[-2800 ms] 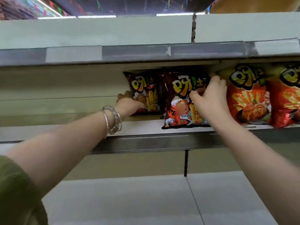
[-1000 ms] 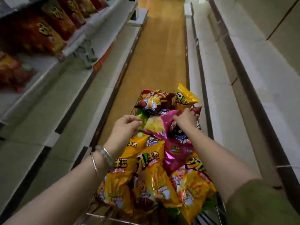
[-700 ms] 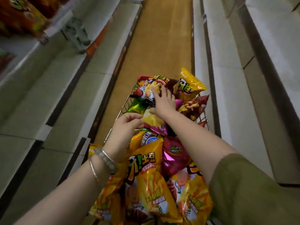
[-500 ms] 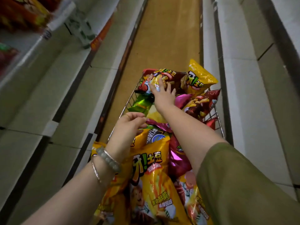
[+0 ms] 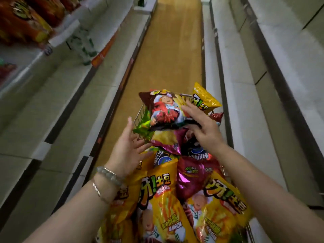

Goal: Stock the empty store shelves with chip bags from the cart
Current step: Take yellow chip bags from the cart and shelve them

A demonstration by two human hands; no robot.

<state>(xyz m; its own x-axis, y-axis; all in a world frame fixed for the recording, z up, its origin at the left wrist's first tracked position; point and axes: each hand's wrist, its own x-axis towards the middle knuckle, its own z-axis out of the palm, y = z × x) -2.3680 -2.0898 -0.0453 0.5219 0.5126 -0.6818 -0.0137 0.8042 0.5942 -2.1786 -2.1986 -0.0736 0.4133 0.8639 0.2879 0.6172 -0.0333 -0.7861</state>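
A wire cart [image 5: 139,112] below me is heaped with chip bags, mostly yellow ones [image 5: 164,206] plus magenta and green ones. My right hand [image 5: 201,127] grips a dark brown chip bag [image 5: 166,109] by its right edge and holds it lifted above the pile. My left hand [image 5: 128,149] hovers just left of and below that bag, palm up, fingers spread, holding nothing. Red and orange chip bags [image 5: 22,23] stand on the upper shelf at the far left.
Grey shelves [image 5: 57,95] run along the left of the aisle and more shelves [image 5: 259,71] along the right. The brown floor [image 5: 168,55] stretches ahead of the cart. An orange-edged sign and a green-and-white tag [image 5: 84,44] hang off the left shelf.
I turned from the shelf to the cart. My right hand reached to the far end, took the dark brown bag and lifted it. My left hand opened and rose toward it.
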